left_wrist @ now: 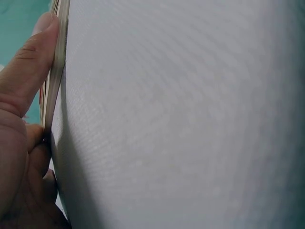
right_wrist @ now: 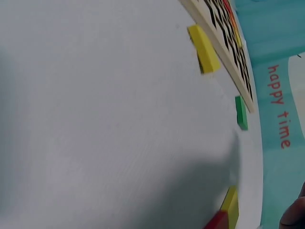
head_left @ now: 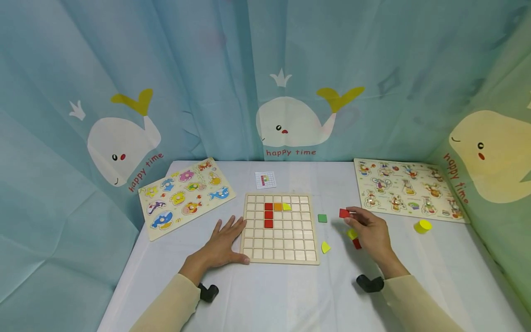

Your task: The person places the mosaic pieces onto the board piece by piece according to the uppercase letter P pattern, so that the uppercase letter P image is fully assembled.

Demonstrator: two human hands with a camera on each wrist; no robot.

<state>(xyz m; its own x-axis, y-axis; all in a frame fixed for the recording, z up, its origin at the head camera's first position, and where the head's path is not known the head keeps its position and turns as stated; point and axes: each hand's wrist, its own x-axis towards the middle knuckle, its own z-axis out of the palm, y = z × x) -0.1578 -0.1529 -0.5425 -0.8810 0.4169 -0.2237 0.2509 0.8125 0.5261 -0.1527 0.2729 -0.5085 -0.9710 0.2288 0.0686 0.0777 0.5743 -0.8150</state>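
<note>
R hand (head_left: 370, 229) pinches red square block (head_left: 344, 213) at fingertips, just above table, right of grid board (head_left: 280, 251). L hand (head_left: 224, 242) flat, fingers relaxed, pressed vs board's left edge. Green block (head_left: 322, 218) betw. board & red block; yellow quarter piece (head_left: 325, 247) near board corner.

Grid board: a pale wooden square-celled tray (head_left: 286, 249) held three red tiles, one orange, one yellow.
Loose pieces: a red square block (head_left: 344, 213), a green square block (head_left: 322, 218).
Curtain: a teal fabric backdrop (head_left: 207, 69) printed with white whales at 12 o'clock.
Table: a white cloth-covered top (head_left: 290, 295).
</note>
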